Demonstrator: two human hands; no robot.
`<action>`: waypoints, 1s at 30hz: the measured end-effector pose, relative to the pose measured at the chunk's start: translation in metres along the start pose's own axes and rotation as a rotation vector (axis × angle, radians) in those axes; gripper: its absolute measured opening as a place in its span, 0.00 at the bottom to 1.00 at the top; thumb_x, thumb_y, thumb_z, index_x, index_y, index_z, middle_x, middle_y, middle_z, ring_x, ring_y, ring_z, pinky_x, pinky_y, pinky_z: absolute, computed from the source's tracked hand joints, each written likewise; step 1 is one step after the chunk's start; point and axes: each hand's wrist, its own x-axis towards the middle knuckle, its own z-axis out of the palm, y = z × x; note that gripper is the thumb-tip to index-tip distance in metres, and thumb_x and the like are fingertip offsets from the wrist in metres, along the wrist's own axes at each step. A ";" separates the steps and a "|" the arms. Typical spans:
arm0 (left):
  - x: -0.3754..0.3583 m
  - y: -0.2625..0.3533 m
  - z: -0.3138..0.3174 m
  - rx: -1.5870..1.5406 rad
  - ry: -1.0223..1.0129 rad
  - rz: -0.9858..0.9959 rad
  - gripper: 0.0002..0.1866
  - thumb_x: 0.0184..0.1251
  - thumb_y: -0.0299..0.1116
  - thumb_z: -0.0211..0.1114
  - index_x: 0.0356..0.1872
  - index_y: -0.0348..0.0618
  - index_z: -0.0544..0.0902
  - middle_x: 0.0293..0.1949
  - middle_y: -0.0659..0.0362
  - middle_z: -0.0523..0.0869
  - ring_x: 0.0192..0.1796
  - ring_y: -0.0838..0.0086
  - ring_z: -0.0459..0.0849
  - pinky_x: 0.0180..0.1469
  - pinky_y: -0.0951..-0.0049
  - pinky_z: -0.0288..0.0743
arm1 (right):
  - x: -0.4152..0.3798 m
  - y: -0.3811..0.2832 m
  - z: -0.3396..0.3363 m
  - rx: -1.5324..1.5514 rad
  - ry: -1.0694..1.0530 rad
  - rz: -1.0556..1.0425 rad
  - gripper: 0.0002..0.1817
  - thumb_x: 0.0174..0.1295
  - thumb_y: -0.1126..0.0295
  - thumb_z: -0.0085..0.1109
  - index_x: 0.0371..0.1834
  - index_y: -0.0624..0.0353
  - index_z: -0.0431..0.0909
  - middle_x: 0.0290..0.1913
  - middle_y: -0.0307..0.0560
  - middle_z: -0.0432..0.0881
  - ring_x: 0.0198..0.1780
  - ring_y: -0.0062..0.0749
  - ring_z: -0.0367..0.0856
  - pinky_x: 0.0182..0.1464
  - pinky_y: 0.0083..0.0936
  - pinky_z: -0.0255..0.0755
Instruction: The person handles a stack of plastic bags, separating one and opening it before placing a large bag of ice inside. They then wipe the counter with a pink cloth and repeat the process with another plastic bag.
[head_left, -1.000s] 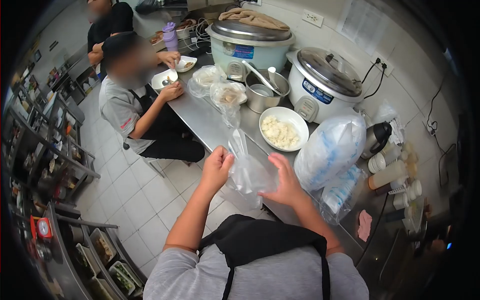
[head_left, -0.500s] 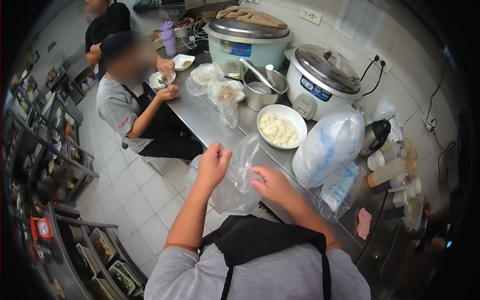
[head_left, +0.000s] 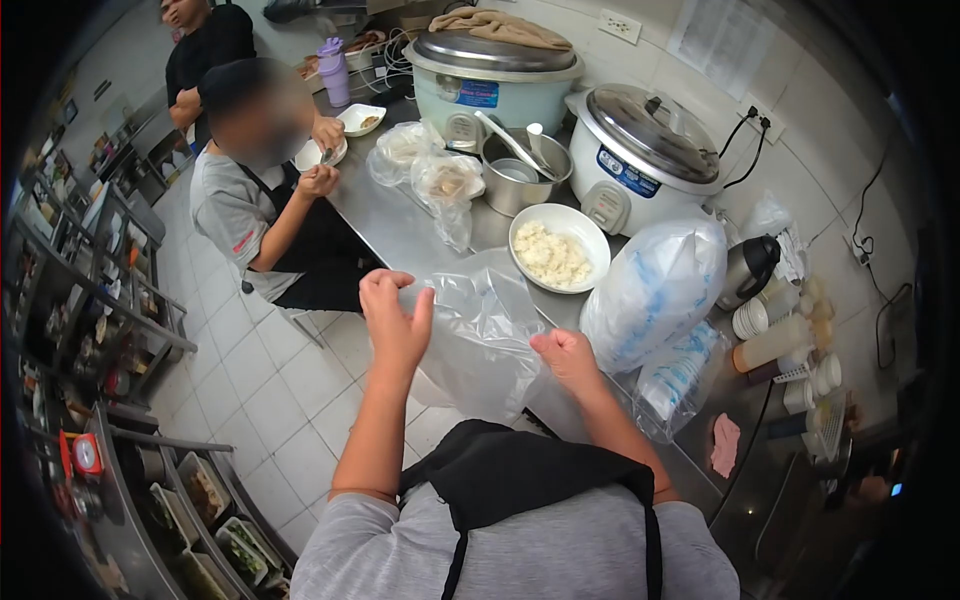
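Note:
A clear plastic bag (head_left: pixel 480 335) is stretched between my hands in front of my apron, its mouth spread wide. My left hand (head_left: pixel 395 320) has its fingers hooked around the bag's left edge, the thumb somewhat apart. At the right edge, my right hand (head_left: pixel 568 358) pinches the plastic between thumb and fingers. Just beyond the bag, a white bowl (head_left: pixel 603 262) of cooked rice (head_left: pixel 550 254) stands on the steel table (head_left: pixel 375 208). A large pack of clear plastic with blue print (head_left: pixel 660 285) is beside the bowl, near my right hand.
Two rice cookers (head_left: pixel 492 85) (head_left: pixel 645 150) line the wall, with a metal pot (head_left: pixel 512 192) holding white-handled utensils before them. Tied plastic bags (head_left: pixel 447 180) lie left of the pot. A co-worker (head_left: pixel 240 190) sits at the left side with a small bowl; another person (head_left: pixel 208 50) stands behind.
The bag has gone from bunched to spread open. My left hand has moved slightly left and its fist has loosened; my right hand has shifted right, drawing the bag's edge along.

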 end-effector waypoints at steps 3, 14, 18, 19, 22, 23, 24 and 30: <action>-0.023 0.031 0.005 -0.421 -0.446 -0.307 0.10 0.48 0.31 0.62 0.27 0.37 0.73 0.26 0.54 0.75 0.29 0.66 0.74 0.33 0.71 0.67 | -0.003 0.000 0.008 0.028 0.074 -0.131 0.09 0.56 0.66 0.54 0.24 0.60 0.71 0.24 0.32 0.71 0.28 0.11 0.66 0.29 0.11 0.61; -0.050 0.035 0.024 -1.107 -0.701 -0.935 0.08 0.60 0.34 0.54 0.24 0.43 0.71 0.20 0.65 0.73 0.22 0.82 0.72 0.25 0.83 0.67 | 0.009 0.020 -0.002 0.537 0.192 0.067 0.08 0.53 0.70 0.57 0.27 0.60 0.67 0.26 0.36 0.72 0.27 0.15 0.68 0.31 0.17 0.66; -0.029 0.028 0.010 -1.265 -0.598 -0.984 0.08 0.61 0.34 0.53 0.25 0.44 0.70 0.20 0.65 0.72 0.22 0.81 0.73 0.25 0.83 0.67 | 0.018 0.030 -0.027 -0.139 0.342 -0.025 0.14 0.49 0.65 0.60 0.34 0.60 0.69 0.28 0.41 0.73 0.28 0.25 0.72 0.35 0.24 0.68; -0.029 0.029 0.012 -1.235 -0.602 -0.929 0.08 0.61 0.34 0.52 0.25 0.44 0.69 0.20 0.65 0.73 0.21 0.82 0.72 0.25 0.83 0.66 | 0.017 0.025 -0.031 -0.266 0.433 -0.281 0.17 0.47 0.64 0.61 0.36 0.61 0.69 0.29 0.43 0.74 0.29 0.29 0.72 0.37 0.26 0.68; -0.031 0.035 0.017 -1.222 -0.656 -0.832 0.08 0.61 0.34 0.52 0.25 0.43 0.69 0.20 0.64 0.73 0.21 0.82 0.71 0.25 0.83 0.66 | -0.012 -0.049 -0.017 -0.485 0.476 -0.838 0.21 0.45 0.60 0.61 0.39 0.62 0.69 0.29 0.46 0.74 0.31 0.39 0.74 0.42 0.29 0.67; -0.032 0.038 0.019 -1.253 -0.666 -0.824 0.08 0.61 0.34 0.52 0.25 0.43 0.69 0.20 0.64 0.73 0.21 0.83 0.71 0.25 0.83 0.65 | -0.019 -0.067 -0.007 -0.452 0.357 -0.885 0.21 0.45 0.60 0.61 0.39 0.62 0.69 0.29 0.47 0.74 0.31 0.41 0.74 0.43 0.29 0.66; -0.032 0.042 0.018 -1.267 -0.663 -0.862 0.08 0.61 0.34 0.52 0.25 0.43 0.69 0.20 0.64 0.73 0.21 0.82 0.71 0.25 0.83 0.65 | -0.022 -0.075 -0.002 -0.417 0.243 -0.932 0.22 0.45 0.59 0.60 0.39 0.62 0.69 0.28 0.47 0.74 0.32 0.43 0.74 0.44 0.29 0.66; -0.008 0.032 0.023 -1.175 -0.447 -0.723 0.06 0.61 0.31 0.52 0.28 0.41 0.71 0.24 0.62 0.75 0.25 0.82 0.72 0.29 0.84 0.66 | -0.020 -0.024 -0.011 -0.471 -0.127 -0.209 0.12 0.48 0.59 0.57 0.28 0.55 0.75 0.26 0.45 0.75 0.31 0.39 0.73 0.39 0.32 0.65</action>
